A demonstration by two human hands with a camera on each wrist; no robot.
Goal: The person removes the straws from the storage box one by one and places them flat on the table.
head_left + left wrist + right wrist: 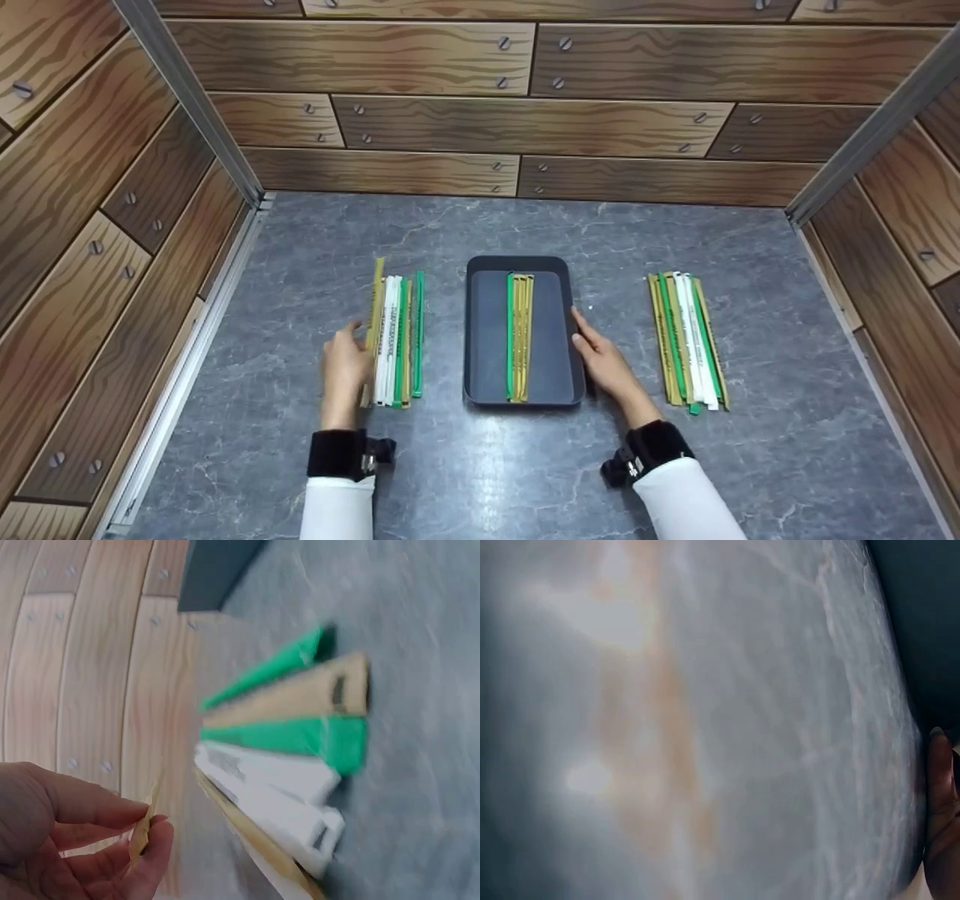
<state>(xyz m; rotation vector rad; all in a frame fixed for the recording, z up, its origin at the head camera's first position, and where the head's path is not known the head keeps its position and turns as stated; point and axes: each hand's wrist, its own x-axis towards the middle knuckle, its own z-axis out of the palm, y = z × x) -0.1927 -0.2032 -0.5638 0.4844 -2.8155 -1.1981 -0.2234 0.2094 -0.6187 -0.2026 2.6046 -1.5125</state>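
My left hand [346, 364] pinches a slim gold wrapped stick [375, 300] between thumb and fingertips, at the left edge of a row of similar sticks. In the left wrist view the pinched stick [142, 832] is raised apart from the white sticks [270, 799], green sticks [281, 733] and tan stick [300, 694]. My right hand [606, 364] rests with extended fingers against the right wall of a dark grey tray [555, 375]. Inside the tray lie a green stick [510, 337] and several gold sticks [523, 337], side by side. The right wrist view shows the thumb [939, 772] touching the tray wall [922, 630].
A second bundle of green, white and gold sticks [686, 341] lies right of the tray on the grey marbled tabletop [480, 465]. Wood-patterned panels [525, 124] close off the back and both sides.
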